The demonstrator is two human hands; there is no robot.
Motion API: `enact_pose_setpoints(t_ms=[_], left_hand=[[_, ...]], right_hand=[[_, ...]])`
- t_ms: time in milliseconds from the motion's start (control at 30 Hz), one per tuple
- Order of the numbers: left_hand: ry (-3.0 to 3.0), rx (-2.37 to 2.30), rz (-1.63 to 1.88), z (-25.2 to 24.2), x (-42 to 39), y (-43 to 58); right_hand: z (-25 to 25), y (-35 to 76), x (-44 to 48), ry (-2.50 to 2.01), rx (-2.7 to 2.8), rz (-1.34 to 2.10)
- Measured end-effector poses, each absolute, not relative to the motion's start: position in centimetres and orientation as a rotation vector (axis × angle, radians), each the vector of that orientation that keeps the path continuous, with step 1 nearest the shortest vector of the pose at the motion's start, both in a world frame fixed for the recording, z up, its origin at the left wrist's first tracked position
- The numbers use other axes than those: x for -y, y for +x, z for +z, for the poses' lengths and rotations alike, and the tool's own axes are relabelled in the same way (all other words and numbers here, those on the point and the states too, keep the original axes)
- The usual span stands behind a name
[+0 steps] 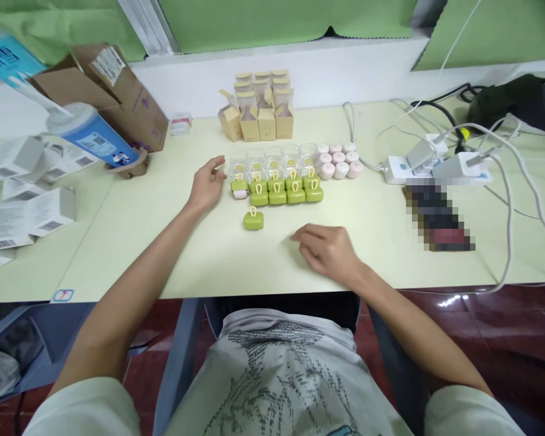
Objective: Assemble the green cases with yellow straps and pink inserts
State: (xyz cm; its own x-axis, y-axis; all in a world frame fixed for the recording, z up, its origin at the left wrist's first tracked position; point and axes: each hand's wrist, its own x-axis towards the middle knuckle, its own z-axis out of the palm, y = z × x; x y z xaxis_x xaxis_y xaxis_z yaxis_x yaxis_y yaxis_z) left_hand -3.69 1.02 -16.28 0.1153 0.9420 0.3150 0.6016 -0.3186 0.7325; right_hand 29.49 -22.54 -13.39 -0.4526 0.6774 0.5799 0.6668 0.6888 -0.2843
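My left hand (208, 183) rests on the table left of the rows, its fingers bent but apart, with nothing seen in them. Beside it is an olive-green case with a pale lower part (240, 189). More small green cases (277, 193) with cream loops stand in rows to the right. One green case (253, 220) sits alone in front, between my hands. My right hand (329, 251) is over the table at the right, index finger stretched out, the others loosely curled; I see nothing in it. Clear plastic packs (274, 158) with yellow marks line up behind the green cases.
White and pink round pieces (340, 162) sit right of the packs. Small open cardboard boxes (266, 121) stand at the wall. White boxes (49, 212), a blue-labelled canister (95, 136) and a large carton (118, 91) are left; a power strip (399, 169), cables and a pixelated dark object (438, 218) right.
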Motion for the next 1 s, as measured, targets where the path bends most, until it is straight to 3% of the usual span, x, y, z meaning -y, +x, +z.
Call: enact_pose_setpoints(t_ms=[200,400,500,633,800,1000], left_hand=[[1.941,-1.376,1.082,-17.0,-2.2,-3.6],[2.107,-1.376,1.318,-13.5,3.6,-3.4],[2.463,-1.179,1.163,-12.0,8.0,-3.0],[2.725,-1.021,0.844,-12.8,11.5,-2.1],[2.764,-0.881,0.812,-14.3,11.9,-1.1],[2.587,-0.712,0.824,-13.2,12.9,0.0]], right_hand=[[-7.9,37.7,14.7,-1.533,1.849,-0.195],[-12.2,42.9,8.4,-1.587,1.642,-0.303],[-14.7,43.2,8.2,-1.51,1.625,-0.21],[-15.3,42.7,8.1,-1.729,1.582,-0.07],[-15.6,42.7,8.3,-1.713,1.581,-0.041],[-10.5,41.7,12.2,-1.609,1.543,-0.13]])
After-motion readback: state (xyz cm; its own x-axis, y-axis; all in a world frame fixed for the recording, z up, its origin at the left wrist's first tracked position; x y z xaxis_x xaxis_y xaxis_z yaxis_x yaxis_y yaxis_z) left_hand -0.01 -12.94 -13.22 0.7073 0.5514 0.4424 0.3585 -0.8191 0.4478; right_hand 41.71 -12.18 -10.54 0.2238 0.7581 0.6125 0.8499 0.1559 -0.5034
